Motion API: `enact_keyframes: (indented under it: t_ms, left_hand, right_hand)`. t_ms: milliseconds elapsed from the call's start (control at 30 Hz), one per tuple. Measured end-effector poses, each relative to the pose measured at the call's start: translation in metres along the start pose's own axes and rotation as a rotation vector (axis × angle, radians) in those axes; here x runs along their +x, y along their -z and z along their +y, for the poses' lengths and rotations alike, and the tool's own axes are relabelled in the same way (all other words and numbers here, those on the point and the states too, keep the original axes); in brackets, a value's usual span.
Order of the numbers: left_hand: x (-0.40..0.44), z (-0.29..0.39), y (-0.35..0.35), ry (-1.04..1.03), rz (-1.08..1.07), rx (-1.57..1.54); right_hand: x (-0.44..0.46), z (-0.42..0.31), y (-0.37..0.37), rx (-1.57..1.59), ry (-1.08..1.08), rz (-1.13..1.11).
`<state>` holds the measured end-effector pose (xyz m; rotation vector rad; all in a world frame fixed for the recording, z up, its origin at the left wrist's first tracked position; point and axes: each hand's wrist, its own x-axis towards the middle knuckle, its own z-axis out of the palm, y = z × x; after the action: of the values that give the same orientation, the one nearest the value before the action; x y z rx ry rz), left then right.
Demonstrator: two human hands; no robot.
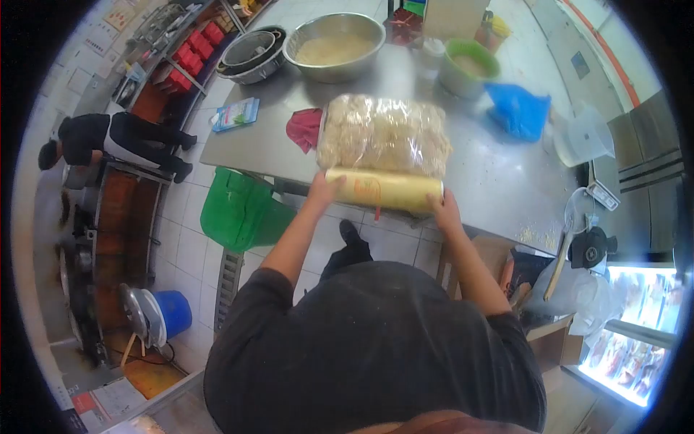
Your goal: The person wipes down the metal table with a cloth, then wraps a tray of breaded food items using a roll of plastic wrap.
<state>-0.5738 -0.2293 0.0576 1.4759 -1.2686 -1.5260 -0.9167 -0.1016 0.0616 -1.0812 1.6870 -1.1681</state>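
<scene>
Both my hands hold a wide yellowish roll of cling film (387, 190) at the table's near edge. My left hand (327, 191) is closed around its left end, and my right hand (444, 208) grips the right end. Just beyond the roll lies a tray of pale, lumpy food pieces (383, 134), covered by shiny clear film. The film seems to run from the roll to the tray. What the pale food is, I cannot tell. A dark red cloth (304, 130) touches or lies close to the tray's left side.
On the steel table (491, 181) stand a large metal bowl (335, 45), stacked dark basins (253, 54), a green bowl (470, 66) and a blue bag (517, 112). A green bin (233, 208) stands below at left. Another person (119, 141) works at the far left.
</scene>
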Motion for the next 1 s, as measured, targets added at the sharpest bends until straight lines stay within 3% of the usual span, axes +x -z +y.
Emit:
enact_keyframes:
  t_ms: [133,200,233,300,333,467,533,567,800,900,933,1000]
  left_hand:
    - [0.036,0.013,-0.009,-0.132,0.071,0.08]
    - [0.037,0.027,-0.005,-0.146,0.186,0.4]
    - [0.034,0.033,0.0,-0.135,0.184,0.396]
    - [0.027,0.039,0.015,0.089,0.033,0.495]
    - [0.024,0.027,0.026,0.091,-0.064,0.438]
    - [0.011,-0.001,0.048,0.243,-0.176,0.222]
    - [0.017,-0.002,0.054,0.243,-0.203,0.282]
    - [0.018,-0.003,0.056,0.227,-0.225,0.346]
    - [0.035,-0.024,0.062,0.186,-0.299,0.335]
    - [0.036,-0.029,0.074,0.288,-0.479,0.49]
    - [0.021,-0.014,0.073,0.205,-0.434,0.549]
    - [0.011,0.015,0.07,0.124,-0.386,0.608]
  right_hand:
    - [0.037,0.01,-0.003,-0.062,0.02,0.048]
    - [0.044,-0.008,0.001,-0.402,-0.085,0.056]
    - [0.042,-0.017,0.003,-0.409,-0.093,0.05]
    - [0.041,-0.036,0.006,-0.397,-0.136,0.064]
    - [0.037,-0.04,0.007,-0.424,-0.231,0.022]
    - [0.004,-0.02,-0.006,-0.455,-0.227,-0.005]
    - [-0.014,-0.019,-0.017,-0.047,-0.034,0.068]
    - [-0.014,-0.017,-0.016,-0.053,-0.052,0.065]
    - [-0.007,-0.05,-0.018,-0.484,-0.377,0.049]
    - [-0.001,-0.052,-0.024,-0.678,-0.521,-0.039]
    - [-0.003,-0.053,-0.027,-0.754,-0.612,-0.094]
    - [-0.009,-0.045,-0.033,-0.774,-0.585,-0.055]
